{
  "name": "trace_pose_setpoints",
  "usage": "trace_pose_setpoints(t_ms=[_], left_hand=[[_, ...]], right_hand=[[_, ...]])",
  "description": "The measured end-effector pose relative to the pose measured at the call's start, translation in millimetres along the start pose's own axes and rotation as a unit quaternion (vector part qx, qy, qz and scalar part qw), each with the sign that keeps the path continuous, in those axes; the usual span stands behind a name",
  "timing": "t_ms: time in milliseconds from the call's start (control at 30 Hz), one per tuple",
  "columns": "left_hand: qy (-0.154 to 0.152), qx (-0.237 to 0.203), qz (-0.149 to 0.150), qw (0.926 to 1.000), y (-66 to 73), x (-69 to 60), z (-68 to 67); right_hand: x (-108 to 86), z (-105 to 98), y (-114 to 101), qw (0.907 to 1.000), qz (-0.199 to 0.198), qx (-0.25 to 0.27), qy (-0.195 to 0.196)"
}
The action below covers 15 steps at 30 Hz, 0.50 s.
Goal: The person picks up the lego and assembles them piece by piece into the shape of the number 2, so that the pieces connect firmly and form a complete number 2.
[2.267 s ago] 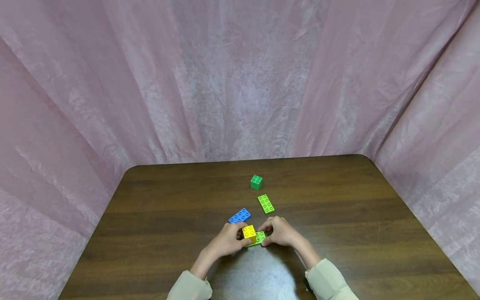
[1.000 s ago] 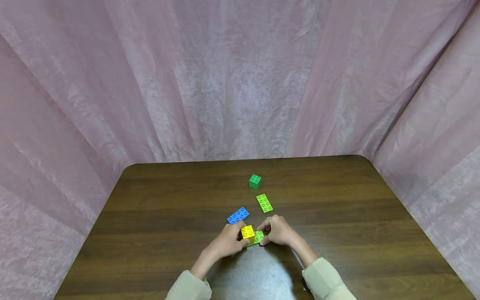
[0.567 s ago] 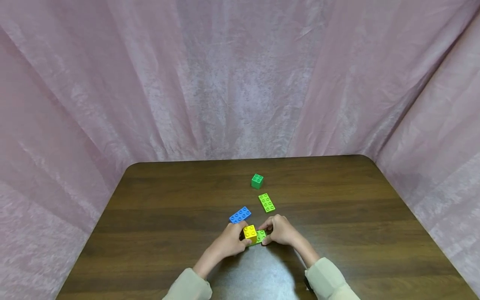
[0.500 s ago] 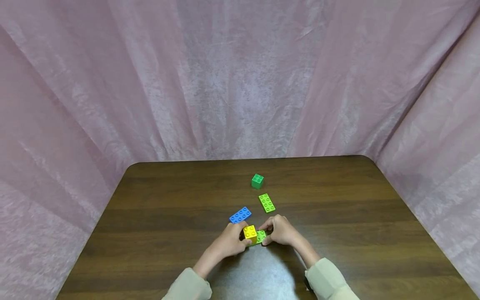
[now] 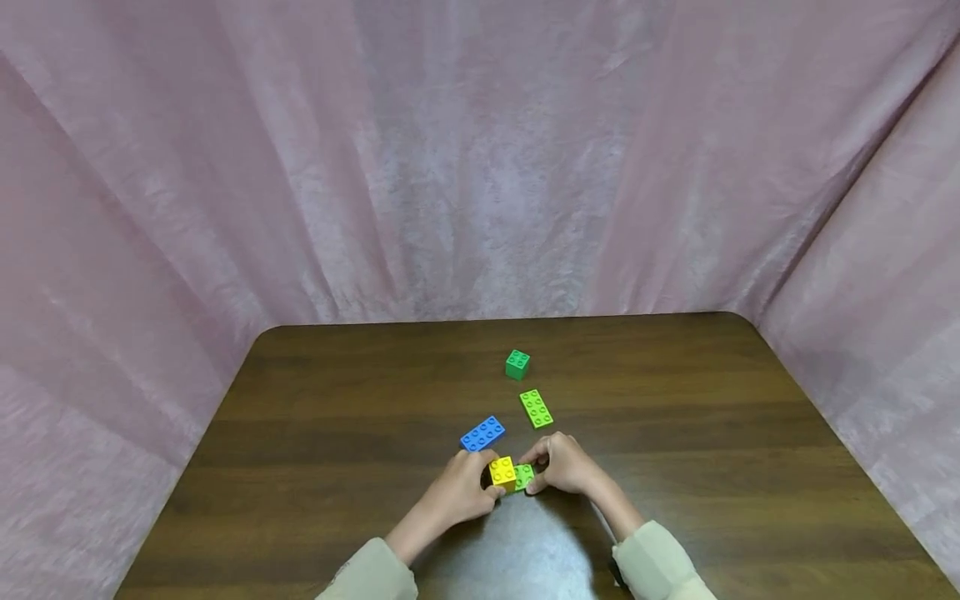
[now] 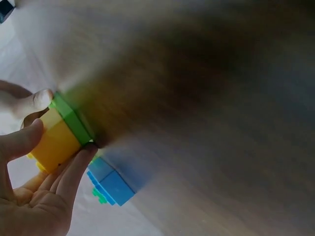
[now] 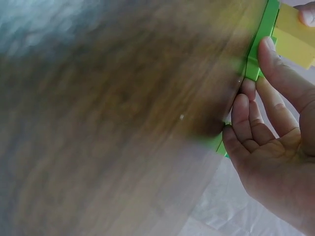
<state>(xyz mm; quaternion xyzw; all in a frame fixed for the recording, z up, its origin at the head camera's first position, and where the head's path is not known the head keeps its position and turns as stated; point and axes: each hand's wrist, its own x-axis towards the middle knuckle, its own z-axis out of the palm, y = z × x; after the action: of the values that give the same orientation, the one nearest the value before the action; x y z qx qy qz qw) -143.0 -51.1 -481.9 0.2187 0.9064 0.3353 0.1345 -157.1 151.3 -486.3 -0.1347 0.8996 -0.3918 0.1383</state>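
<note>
A yellow two-by-two building brick (image 5: 502,472) sits on the left end of a light green plate brick (image 5: 524,476) near the table's front. My left hand (image 5: 459,490) grips the yellow brick between thumb and fingers. From the other side, my right hand (image 5: 566,467) pinches the plate's right end. In the left wrist view, the yellow brick (image 6: 56,142) lies flush against the green plate (image 6: 74,120). The right thumb presses on the plate (image 7: 265,34) in the right wrist view. The plate's left end is hidden under the yellow brick.
Just beyond the left hand lies a blue eight-stud brick (image 5: 482,434). Farther back are a loose light green eight-stud plate (image 5: 536,409) and a dark green two-by-two brick (image 5: 517,364). Pink curtains (image 5: 480,167) surround the brown wooden table (image 5: 337,400).
Both hands keep their hold on the joined bricks. Everything has shifted slightly in the head view, and the left hand sits a little lower there. The loose bricks stay in their places.
</note>
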Motion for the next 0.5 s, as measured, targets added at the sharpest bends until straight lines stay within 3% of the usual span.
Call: trace_pose_setpoints(t_ms=[167, 500], left_hand=[[-0.002, 0.011, 0.007, 0.9999, 0.3, -3.0, 2.8], [0.025, 0.022, 0.04, 0.9987, -6.0, -1.2, 4.5]], right_hand=[[-3.3, 0.8, 0.3, 1.0, 0.001, 0.0, -0.002], [0.4, -0.7, 0.8, 1.0, 0.001, 0.001, -0.005]])
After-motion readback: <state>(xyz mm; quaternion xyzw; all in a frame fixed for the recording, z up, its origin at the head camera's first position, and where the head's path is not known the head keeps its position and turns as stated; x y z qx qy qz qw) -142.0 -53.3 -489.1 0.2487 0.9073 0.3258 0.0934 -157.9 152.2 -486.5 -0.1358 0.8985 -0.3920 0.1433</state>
